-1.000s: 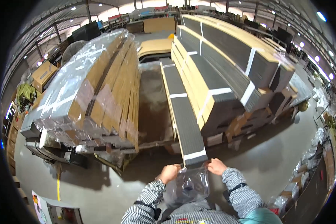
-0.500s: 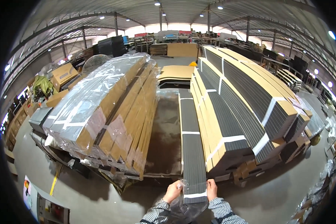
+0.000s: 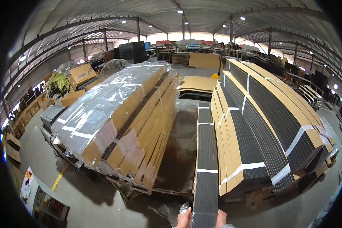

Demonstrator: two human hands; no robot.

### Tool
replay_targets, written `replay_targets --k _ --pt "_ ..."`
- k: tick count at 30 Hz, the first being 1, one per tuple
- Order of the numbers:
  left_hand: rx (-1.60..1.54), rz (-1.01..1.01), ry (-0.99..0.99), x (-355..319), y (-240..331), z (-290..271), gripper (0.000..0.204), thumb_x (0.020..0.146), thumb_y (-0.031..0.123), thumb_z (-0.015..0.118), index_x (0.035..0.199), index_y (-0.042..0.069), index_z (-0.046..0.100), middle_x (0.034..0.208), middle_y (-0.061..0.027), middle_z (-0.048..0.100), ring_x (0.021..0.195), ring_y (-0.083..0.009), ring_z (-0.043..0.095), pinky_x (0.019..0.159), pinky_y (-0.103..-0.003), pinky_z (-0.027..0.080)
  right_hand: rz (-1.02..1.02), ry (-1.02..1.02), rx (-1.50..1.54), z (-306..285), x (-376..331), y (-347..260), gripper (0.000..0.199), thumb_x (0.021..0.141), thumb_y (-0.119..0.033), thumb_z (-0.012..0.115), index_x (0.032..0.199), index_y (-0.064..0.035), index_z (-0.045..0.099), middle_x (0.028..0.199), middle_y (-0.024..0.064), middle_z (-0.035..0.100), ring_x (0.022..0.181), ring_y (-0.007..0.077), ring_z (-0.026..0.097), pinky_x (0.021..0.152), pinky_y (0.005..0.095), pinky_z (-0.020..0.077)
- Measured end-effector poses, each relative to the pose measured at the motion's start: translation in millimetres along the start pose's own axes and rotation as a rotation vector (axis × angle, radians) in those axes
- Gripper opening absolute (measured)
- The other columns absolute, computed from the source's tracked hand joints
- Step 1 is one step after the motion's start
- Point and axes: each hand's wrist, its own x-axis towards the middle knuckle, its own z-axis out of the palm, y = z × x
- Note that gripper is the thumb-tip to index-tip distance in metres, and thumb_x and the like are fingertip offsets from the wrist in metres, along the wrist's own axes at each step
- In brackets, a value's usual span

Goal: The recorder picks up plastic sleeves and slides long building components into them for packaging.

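Observation:
My left hand (image 3: 184, 219) and my right hand (image 3: 220, 219) are at the lower edge, on either side of a long bundle of dark grey strips (image 3: 207, 192) with white straps. Clear plastic film (image 3: 184, 207) is bunched at my left hand, whose fingers are closed on it. The fingers of my right hand are curled against the bundle's right side, where film crosses its top. What they grip is partly hidden. The near end of the bundle lies below the picture. Its far part runs along a dark platform (image 3: 182, 152).
Left of the platform's bare strip is a film-wrapped stack of long cartons (image 3: 114, 102). A stack of strapped dark strips with cardboard sides (image 3: 262, 125) stands close on the right. Far off are flat cardboard sheets (image 3: 197, 83) and a fan (image 3: 114, 65). A machine (image 3: 49, 209) is lower left.
The view has tilted up and turned left. The bundle has slid nearer to me beside the right stack. Both hands now sit lower in the picture, and the bundle's near end has left it.

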Motion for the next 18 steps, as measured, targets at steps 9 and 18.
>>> replay_targets --k 9,18 --pt "1.474 0.771 -0.347 97.1 -118.9 -92.8 0.041 0.092 0.019 0.055 0.131 0.005 0.052 0.112 -0.0158 0.065 0.096 -0.0322 0.063 0.082 -0.04 0.052 -0.443 0.107 -0.388 -8.0 67.1 88.6 0.026 0.098 -0.02 0.047 0.085 -0.0011 0.06 0.073 0.0065 0.06 0.07 0.0203 0.053 0.067 0.0362 0.0462" --pt "0.77 0.573 -0.086 -54.1 23.4 -40.8 0.038 0.095 0.012 0.045 0.129 -0.001 0.056 0.112 -0.0204 0.068 0.099 -0.0274 0.067 0.085 -0.036 0.054 -0.345 -0.195 0.1 11.0 -2.5 26.5 0.018 0.097 -0.016 0.045 0.094 -0.0033 0.057 0.078 0.0042 0.059 0.079 0.0145 0.056 0.074 0.0302 0.047"
